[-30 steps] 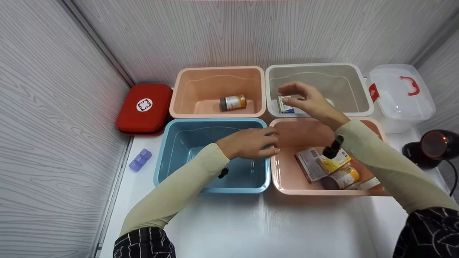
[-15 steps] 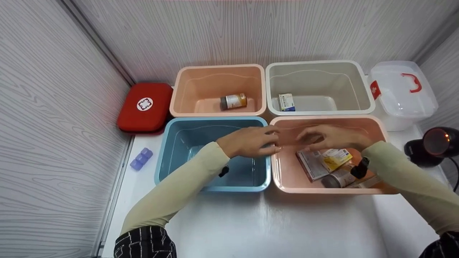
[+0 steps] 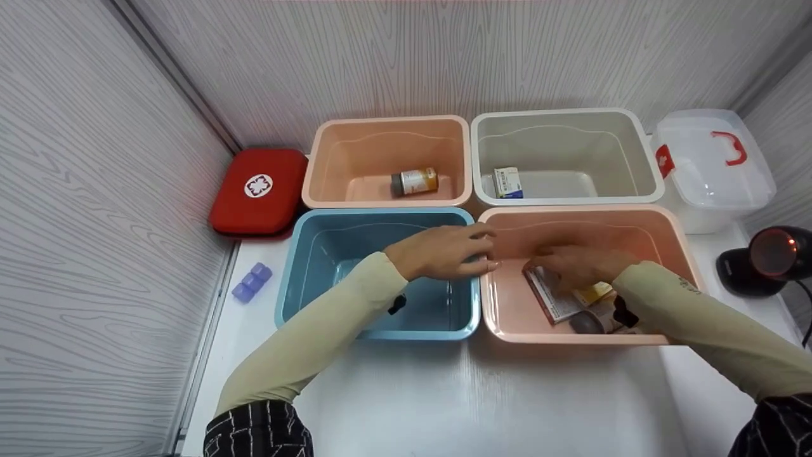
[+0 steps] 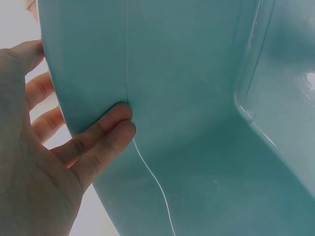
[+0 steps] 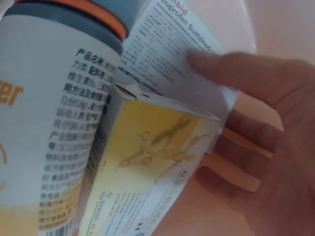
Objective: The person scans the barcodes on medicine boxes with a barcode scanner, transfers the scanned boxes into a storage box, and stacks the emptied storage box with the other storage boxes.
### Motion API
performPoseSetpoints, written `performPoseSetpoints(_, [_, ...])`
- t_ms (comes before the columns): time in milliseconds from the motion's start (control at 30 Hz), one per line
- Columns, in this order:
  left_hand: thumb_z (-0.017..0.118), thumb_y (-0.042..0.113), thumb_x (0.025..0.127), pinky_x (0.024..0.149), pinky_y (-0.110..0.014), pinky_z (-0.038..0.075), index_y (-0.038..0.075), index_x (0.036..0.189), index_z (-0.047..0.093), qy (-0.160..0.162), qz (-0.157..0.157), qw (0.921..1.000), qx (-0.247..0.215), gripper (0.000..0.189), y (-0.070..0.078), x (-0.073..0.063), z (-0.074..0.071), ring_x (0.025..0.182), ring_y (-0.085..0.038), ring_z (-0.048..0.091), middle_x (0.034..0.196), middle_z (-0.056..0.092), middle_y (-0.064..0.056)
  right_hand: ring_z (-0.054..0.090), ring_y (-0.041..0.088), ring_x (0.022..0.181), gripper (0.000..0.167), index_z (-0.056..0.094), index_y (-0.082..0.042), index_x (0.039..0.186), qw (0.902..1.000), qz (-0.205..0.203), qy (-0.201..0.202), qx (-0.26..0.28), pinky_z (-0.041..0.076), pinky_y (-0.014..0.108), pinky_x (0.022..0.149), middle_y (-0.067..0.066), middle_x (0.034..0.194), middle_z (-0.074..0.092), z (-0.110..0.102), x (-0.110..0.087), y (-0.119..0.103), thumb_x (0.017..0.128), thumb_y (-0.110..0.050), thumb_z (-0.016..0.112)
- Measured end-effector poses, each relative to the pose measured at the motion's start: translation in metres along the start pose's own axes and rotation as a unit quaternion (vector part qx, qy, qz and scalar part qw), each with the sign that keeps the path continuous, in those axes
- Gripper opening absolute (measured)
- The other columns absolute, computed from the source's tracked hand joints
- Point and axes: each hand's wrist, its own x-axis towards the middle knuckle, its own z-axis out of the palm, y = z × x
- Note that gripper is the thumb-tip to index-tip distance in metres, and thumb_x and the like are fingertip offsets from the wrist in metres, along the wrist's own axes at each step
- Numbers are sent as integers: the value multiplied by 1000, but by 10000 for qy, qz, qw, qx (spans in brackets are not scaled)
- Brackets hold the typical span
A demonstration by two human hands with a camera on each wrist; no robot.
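Right hand (image 3: 574,265) at white box (image 3: 550,299), in pink bin (image 3: 571,339), lower right — can't tell if pinched.
Left hand (image 3: 441,252) loose-fingered on blue bin (image 3: 380,335) rim; overlapping yellow box (image 5: 157,142) could slide — if white box tilts.

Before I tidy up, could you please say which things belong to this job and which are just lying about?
Likely in the job:
right hand, at the white box
yellow box and bottle near it
pink bin holding them
left hand, at the blue bin
peach bin and grey bin behind

Probably lying about:
red case
purple container
clear lidded box
black device
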Motion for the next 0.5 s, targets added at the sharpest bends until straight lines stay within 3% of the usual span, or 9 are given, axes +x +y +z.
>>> performPoseSetpoints(167, [42,55,114,127,-46,44,23,150,62,-14,-15,10000,-27,51,0,0,0,148,-27,53,174,39,-6,59,24,111,41,74,-10,126,9922,-837,646,-663,56,46,101,6,121,68,-4,1,-3,87,-10,89])
performPoseSetpoints(300, [42,54,114,126,-46,45,22,151,61,-13,-1,10000,-26,52,0,1,0,146,-27,54,173,39,-5,62,23,102,30,75,-9,111,9822,-1419,1081,-587,57,45,93,6,108,71,-15,-4,-6,85,-7,91])
performPoseSetpoints(367, [42,54,115,126,-45,46,22,152,60,-23,24,10000,-18,53,-1,1,0,146,-26,54,173,40,-5,62,20,98,30,72,-11,109,9868,-1279,977,-157,58,42,88,4,104,69,-24,-9,-8,86,-8,92])
performPoseSetpoints(500, [44,53,115,125,-45,47,22,152,60,-19,53,10000,-29,52,-2,1,1,145,-26,55,173,41,-6,63,15,93,28,68,-14,110,9909,-590,873,832,59,38,81,-1,103,68,-47,-27,-11,91,-10,89])
